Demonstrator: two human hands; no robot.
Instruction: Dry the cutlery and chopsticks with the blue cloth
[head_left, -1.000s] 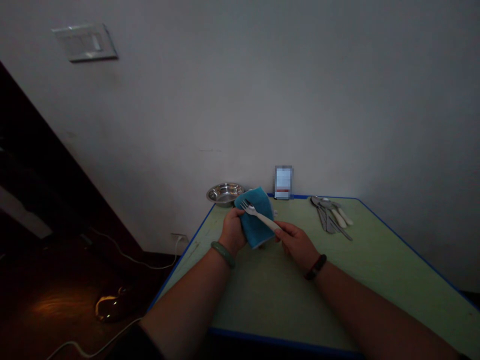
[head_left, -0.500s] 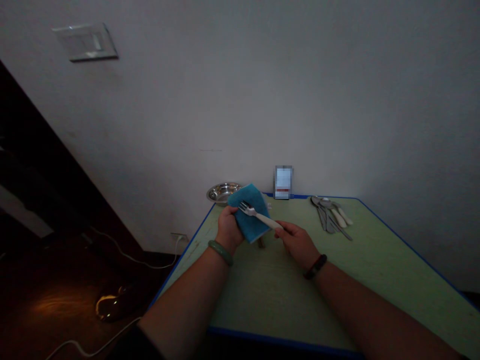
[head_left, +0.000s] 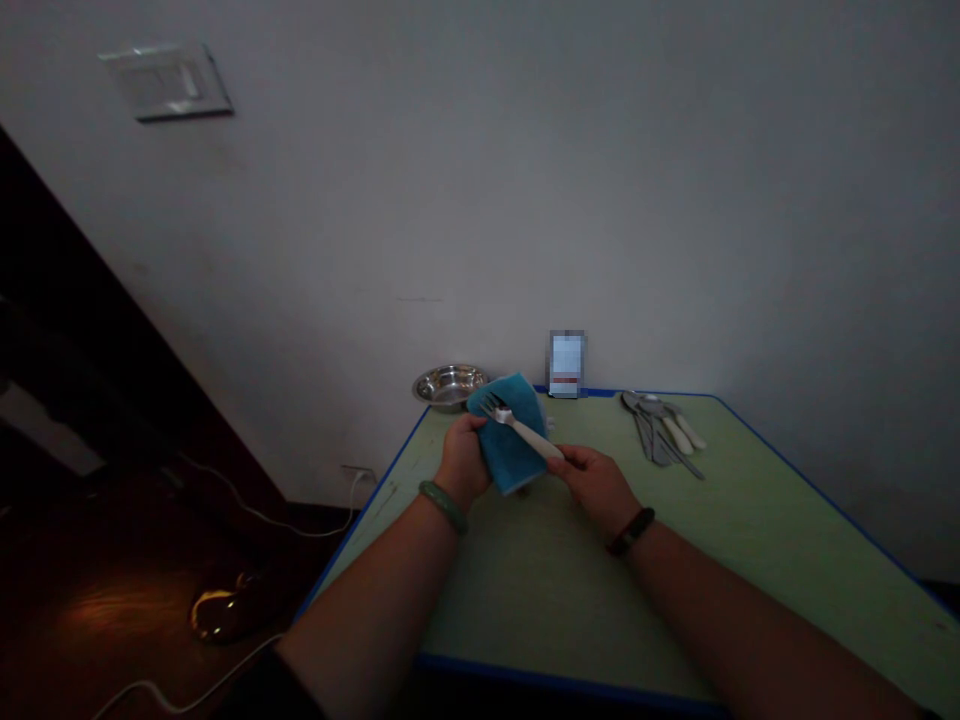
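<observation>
A blue cloth [head_left: 511,462] is gripped in my left hand [head_left: 463,462], its thumb on the near side and its other fingers hidden behind the cloth. Over the cloth's face lies a fork [head_left: 534,439] with metal tines and a pale handle, tines pointing up and left. My right hand [head_left: 596,482] is closed on the end of that handle. Both hands are above the green table [head_left: 555,590]. Whether the tines press on the cloth I cannot tell.
Behind my left hand a shiny metal bowl [head_left: 444,388] sits at the table's far left corner. A phone [head_left: 567,365] with a lit screen leans on the wall. Several spoons and other cutlery [head_left: 661,432] lie in a pile at the back right. A white cable [head_left: 262,523] hangs left of the table.
The cloth and my left hand have shifted slightly right, and the cloth has changed its fold. My right hand still holds the fork in nearly the same place.
</observation>
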